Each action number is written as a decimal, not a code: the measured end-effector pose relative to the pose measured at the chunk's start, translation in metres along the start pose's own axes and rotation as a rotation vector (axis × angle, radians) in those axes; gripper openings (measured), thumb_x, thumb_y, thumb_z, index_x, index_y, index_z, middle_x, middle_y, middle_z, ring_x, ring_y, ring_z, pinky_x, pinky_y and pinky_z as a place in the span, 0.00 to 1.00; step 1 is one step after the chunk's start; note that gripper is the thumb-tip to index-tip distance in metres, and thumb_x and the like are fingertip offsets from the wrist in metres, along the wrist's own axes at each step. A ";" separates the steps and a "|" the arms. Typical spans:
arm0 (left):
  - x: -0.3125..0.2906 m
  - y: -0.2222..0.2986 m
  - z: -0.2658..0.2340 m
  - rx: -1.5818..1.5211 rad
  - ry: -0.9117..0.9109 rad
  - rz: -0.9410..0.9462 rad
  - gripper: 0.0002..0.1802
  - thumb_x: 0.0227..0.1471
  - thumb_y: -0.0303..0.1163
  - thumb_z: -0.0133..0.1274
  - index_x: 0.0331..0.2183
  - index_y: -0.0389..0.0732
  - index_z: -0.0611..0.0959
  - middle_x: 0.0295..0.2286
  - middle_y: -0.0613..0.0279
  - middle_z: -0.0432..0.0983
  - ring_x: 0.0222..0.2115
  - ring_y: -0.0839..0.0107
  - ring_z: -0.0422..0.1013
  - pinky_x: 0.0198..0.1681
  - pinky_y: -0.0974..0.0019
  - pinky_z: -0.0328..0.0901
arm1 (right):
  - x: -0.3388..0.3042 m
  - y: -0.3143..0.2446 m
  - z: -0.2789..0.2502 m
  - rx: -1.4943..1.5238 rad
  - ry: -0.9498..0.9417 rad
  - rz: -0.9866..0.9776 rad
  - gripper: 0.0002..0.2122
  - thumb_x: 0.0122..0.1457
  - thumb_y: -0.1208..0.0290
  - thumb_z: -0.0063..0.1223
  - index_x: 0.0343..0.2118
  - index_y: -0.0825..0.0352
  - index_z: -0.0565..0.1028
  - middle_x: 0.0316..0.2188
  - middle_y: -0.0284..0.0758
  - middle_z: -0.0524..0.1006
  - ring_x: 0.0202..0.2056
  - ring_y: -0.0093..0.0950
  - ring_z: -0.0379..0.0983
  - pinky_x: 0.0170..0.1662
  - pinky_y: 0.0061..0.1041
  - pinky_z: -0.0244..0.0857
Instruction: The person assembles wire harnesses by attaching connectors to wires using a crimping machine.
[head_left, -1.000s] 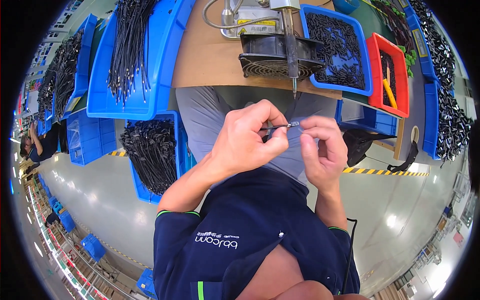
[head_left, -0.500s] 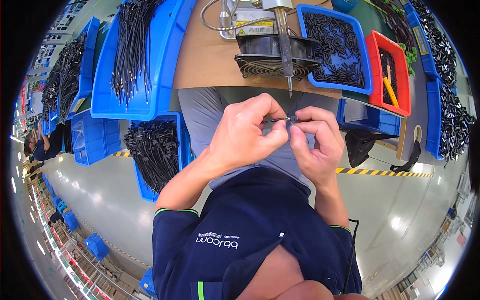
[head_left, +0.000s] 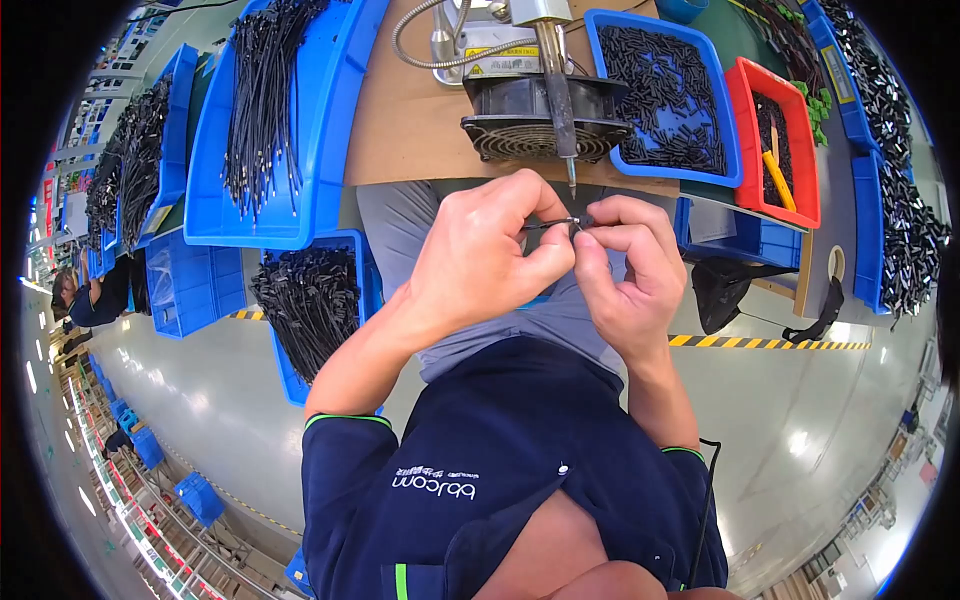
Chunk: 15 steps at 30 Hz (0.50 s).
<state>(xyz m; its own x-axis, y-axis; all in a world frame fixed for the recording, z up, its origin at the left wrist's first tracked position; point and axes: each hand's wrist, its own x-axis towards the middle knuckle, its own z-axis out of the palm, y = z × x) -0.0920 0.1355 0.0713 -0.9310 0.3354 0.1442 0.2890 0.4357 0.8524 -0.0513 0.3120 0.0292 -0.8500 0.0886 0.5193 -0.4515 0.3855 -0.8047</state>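
Observation:
Between thumb and forefinger, my left hand (head_left: 497, 235) pinches a thin black cable (head_left: 545, 225) close to its end. My right hand (head_left: 634, 260) is closed on a small dark part (head_left: 584, 222), which meets the cable's tip; fingers hide most of it. Both hands are raised over my lap, with their fingertips almost touching. Just beyond them, the metal tip of a soldering iron (head_left: 572, 172) points down from its stand, apart from the cable. Behind the iron's tip stands a black fan (head_left: 545, 115) on the table's front edge.
A blue tray of black cables (head_left: 312, 190) lies at the left, with a bin of more cables (head_left: 310, 310) below it. To the right are a blue tray of short black tubes (head_left: 735, 165) and a red tray (head_left: 808, 190) with a yellow-handled tool (head_left: 778, 180).
Both hands have risen slightly toward the iron's tip, and the cable end is nearer to it. The view has shifted a little.

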 end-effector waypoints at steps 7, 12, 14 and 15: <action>0.013 0.001 -0.006 0.055 0.005 0.062 0.06 0.48 0.23 0.63 0.31 0.35 0.83 0.23 0.66 0.80 0.19 0.84 0.66 0.23 0.74 0.63 | 0.012 0.001 0.003 0.005 0.026 -0.008 0.06 0.52 0.84 0.66 0.31 0.70 0.79 0.39 0.40 0.81 0.38 0.32 0.79 0.39 0.28 0.75; 0.018 0.007 -0.011 0.087 -0.016 0.025 0.08 0.47 0.27 0.63 0.30 0.37 0.81 0.23 0.56 0.78 0.19 0.60 0.74 0.23 0.59 0.67 | 0.016 0.003 0.005 0.017 0.039 -0.014 0.06 0.52 0.84 0.66 0.31 0.70 0.79 0.39 0.39 0.81 0.38 0.32 0.79 0.39 0.28 0.75; 0.019 0.007 -0.012 0.093 -0.015 0.035 0.08 0.46 0.27 0.63 0.29 0.37 0.81 0.23 0.56 0.78 0.19 0.60 0.74 0.23 0.59 0.67 | 0.017 0.002 0.005 0.022 0.040 -0.023 0.06 0.52 0.84 0.66 0.31 0.70 0.80 0.39 0.39 0.81 0.38 0.32 0.79 0.39 0.28 0.75; 0.019 0.007 -0.012 0.098 -0.012 0.044 0.08 0.46 0.27 0.63 0.29 0.37 0.81 0.22 0.56 0.78 0.19 0.60 0.74 0.23 0.59 0.67 | 0.018 0.001 0.005 0.018 0.039 -0.020 0.06 0.52 0.84 0.66 0.31 0.70 0.80 0.39 0.39 0.80 0.37 0.31 0.79 0.39 0.28 0.75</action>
<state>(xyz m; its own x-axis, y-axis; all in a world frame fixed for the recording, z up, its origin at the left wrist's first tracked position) -0.1108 0.1350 0.0862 -0.9143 0.3657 0.1739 0.3505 0.4996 0.7922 -0.0682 0.3094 0.0365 -0.8297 0.1171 0.5457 -0.4733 0.3706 -0.7991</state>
